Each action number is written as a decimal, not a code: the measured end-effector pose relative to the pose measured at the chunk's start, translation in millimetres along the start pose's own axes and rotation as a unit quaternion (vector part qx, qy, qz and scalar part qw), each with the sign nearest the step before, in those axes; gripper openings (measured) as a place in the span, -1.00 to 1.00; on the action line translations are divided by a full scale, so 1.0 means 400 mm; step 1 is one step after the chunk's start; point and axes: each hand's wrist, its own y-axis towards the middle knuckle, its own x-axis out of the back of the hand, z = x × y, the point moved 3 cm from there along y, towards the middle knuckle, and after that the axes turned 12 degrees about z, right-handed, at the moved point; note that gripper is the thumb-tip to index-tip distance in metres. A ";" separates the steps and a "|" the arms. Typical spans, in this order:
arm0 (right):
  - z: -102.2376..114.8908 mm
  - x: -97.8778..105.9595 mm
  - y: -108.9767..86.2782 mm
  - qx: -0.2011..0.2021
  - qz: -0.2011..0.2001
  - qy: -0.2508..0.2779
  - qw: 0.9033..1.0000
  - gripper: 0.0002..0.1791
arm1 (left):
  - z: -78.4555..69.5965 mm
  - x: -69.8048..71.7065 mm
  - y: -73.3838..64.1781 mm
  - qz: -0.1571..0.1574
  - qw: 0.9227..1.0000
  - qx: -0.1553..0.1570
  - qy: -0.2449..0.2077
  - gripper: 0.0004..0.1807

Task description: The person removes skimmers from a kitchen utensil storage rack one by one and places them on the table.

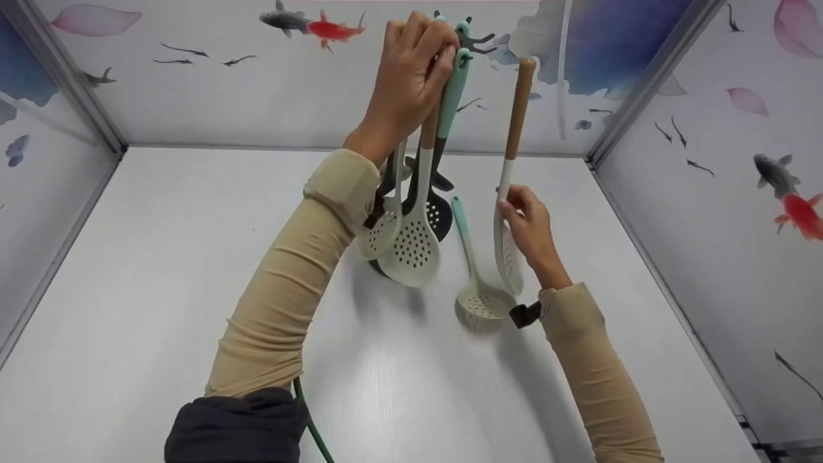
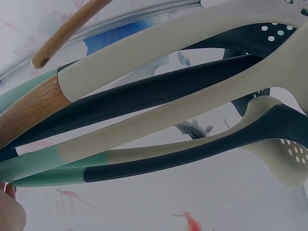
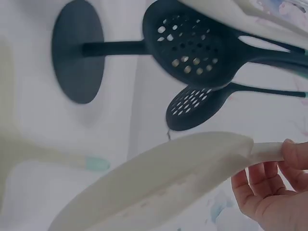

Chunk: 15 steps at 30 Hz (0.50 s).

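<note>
My left hand [image 1: 415, 71] is up at the utensil stand's hooks [image 1: 476, 40], its fingers curled at the top of a white skimmer [image 1: 411, 251] with a wooden handle. The fingertips' exact hold is partly hidden. Several other utensils hang close around it, among them a black slotted one with a green handle [image 1: 455, 90]. To the right, my right hand [image 1: 530, 222] pinches a second white skimmer [image 3: 163, 178] by its neck; its wooden handle [image 1: 519, 109] points up and its bowl hangs down, apart from the stand.
A white skimmer with a green handle [image 1: 485, 301] lies on the white table [image 1: 193, 270] between the hands. The stand's round black base [image 3: 77, 53] rests on the table. Patterned panels [image 1: 212, 83] enclose the back and sides. A green cable [image 1: 315, 431] runs near the left sleeve.
</note>
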 end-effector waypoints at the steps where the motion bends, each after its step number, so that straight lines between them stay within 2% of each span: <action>1: -0.012 0.007 -0.005 -0.008 -0.003 -0.010 1.000 -0.71 | 0.000 0.000 0.000 0.000 1.000 0.000 -0.001 -0.68; 8: -0.103 0.047 -0.034 -0.080 -0.011 -0.065 0.995 -0.66 | 0.000 0.001 0.000 0.000 1.000 0.004 -0.008 -0.68; 15: -0.190 0.070 -0.052 -0.161 -0.007 -0.066 0.985 -0.64 | -0.001 -0.001 -0.001 0.003 1.000 0.006 -0.006 -0.68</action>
